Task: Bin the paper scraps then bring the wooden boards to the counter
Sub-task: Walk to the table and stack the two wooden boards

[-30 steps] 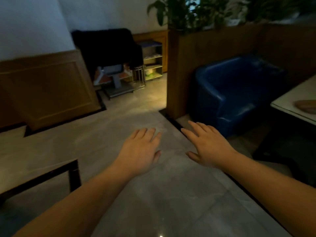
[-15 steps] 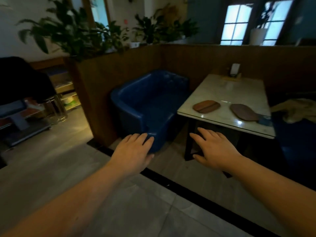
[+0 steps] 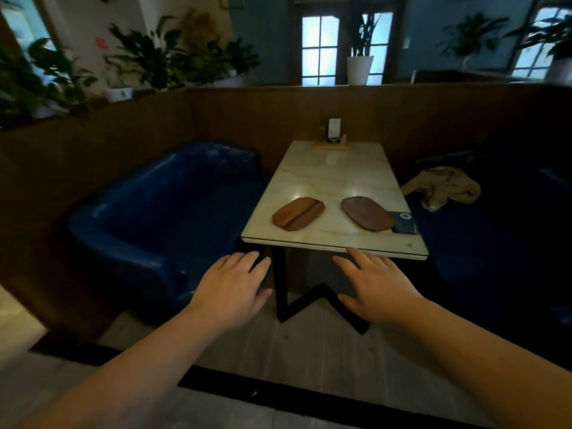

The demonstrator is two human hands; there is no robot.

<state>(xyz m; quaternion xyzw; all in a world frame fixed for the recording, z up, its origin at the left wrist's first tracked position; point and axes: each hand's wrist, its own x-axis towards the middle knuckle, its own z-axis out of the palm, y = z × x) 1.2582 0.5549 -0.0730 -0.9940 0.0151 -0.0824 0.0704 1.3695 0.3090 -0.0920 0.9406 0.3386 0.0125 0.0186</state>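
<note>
Two wooden boards sit on the marble table (image 3: 332, 178), both near its front edge. The lighter board (image 3: 298, 213) is toward the front left corner, and the darker board (image 3: 367, 213) is next to it on the right, with a small gap between them. The darker one's right end touches or overlaps a dark blue card (image 3: 404, 222) by the front right corner, hard to tell which. At the far edge there's a little wooden stand (image 3: 331, 144) holding an upright card.

Both hands are out in front, palms down, fingers loosely spread, holding nothing. The left hand (image 3: 230, 291) hangs below the table's front left corner, the right hand (image 3: 373, 287) just under the front edge, fingertips about level with it.

Blue sofa (image 3: 161, 218) on the left, and a crumpled beige cloth (image 3: 442, 185) on the dark seat to the right.
</note>
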